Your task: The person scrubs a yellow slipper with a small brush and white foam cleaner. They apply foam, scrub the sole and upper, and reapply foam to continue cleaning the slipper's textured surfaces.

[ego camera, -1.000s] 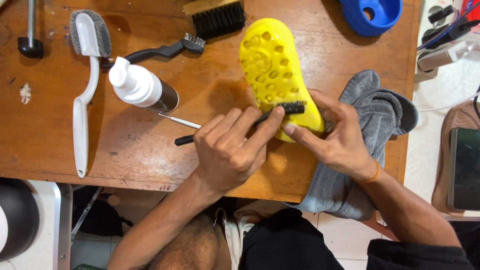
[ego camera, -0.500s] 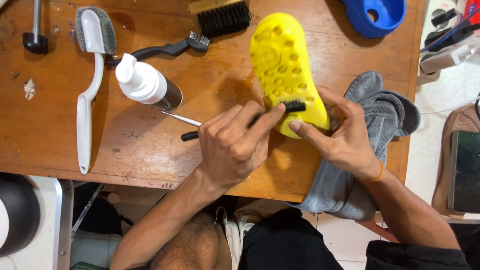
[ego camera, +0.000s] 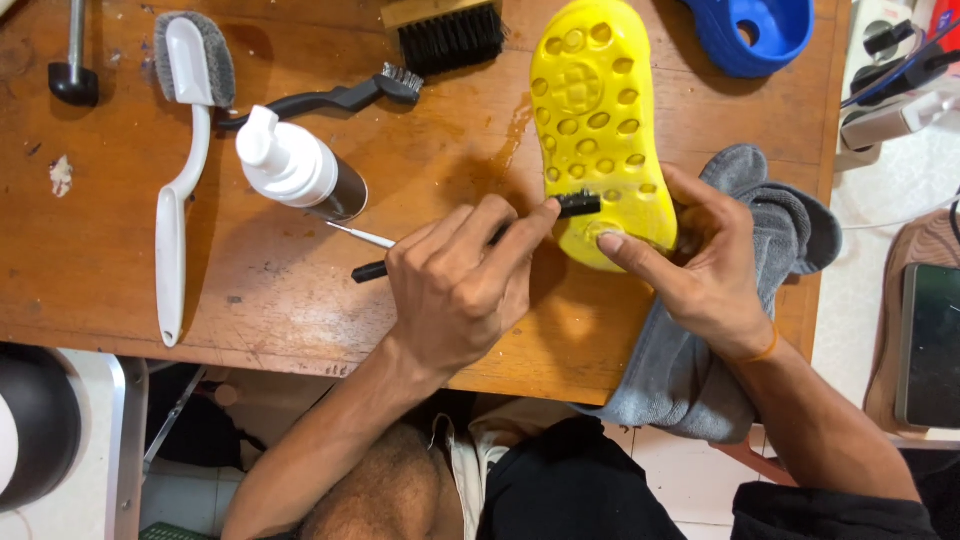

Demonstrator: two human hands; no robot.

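I see my left hand (ego camera: 455,290) in the middle of the frame, fingers clenched around a small black detail brush (ego camera: 480,240) whose bristled tip touches the heel end of a yellow shoe sole (ego camera: 598,120). The sole lies sole-up on the wooden table (ego camera: 280,280), running from the top centre down to just right of centre. My right hand (ego camera: 710,270) grasps the sole's lower end, thumb pressed on the heel, fingers wrapped behind its right edge. Under that hand a grey cloth (ego camera: 690,370) drapes over the table's front edge. Left of my brush hand stands a white pump bottle (ego camera: 295,165), tilted in my view. Further left lies a long white-handled brush (ego camera: 180,170); above the bottle rests a black-handled brush (ego camera: 330,97). A wooden block brush (ego camera: 445,30) sits at the top edge, and a blue shoe (ego camera: 755,35) in the upper right.
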